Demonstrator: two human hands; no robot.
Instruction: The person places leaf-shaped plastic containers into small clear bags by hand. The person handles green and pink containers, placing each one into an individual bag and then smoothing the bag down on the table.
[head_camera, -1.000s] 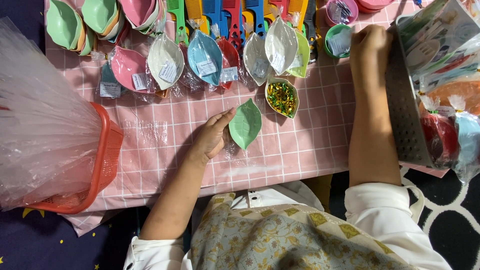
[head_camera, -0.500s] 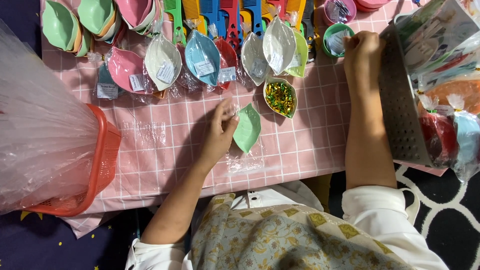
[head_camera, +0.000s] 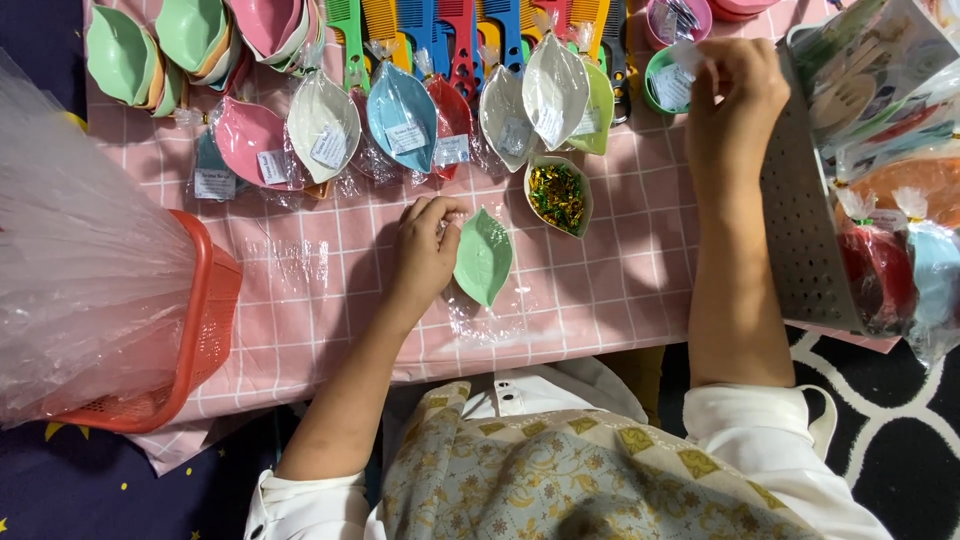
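Surface (head_camera: 330, 300): pink checked cloth, covered along the far edge. Near its left edge a red basket (head_camera: 205, 330) holds a big bundle of clear plastic bags (head_camera: 80, 240). At the right edge stands a grey perforated box (head_camera: 800, 250) full of wrapped goods. A row of wrapped leaf-shaped dishes (head_camera: 400, 125) runs along the far side, combs (head_camera: 450, 25) behind them; one dish filled with gold and green sweets (head_camera: 558, 195) sits just in front of the row. Your left hand (head_camera: 425, 250) rests mid-surface, fingers curled on the left rim of a green leaf dish (head_camera: 484, 256) lying on a clear wrapper (head_camera: 485, 320). Your right hand (head_camera: 735, 95) reaches to the far right corner, fingers pinched on a small label at a green cup (head_camera: 668, 80).
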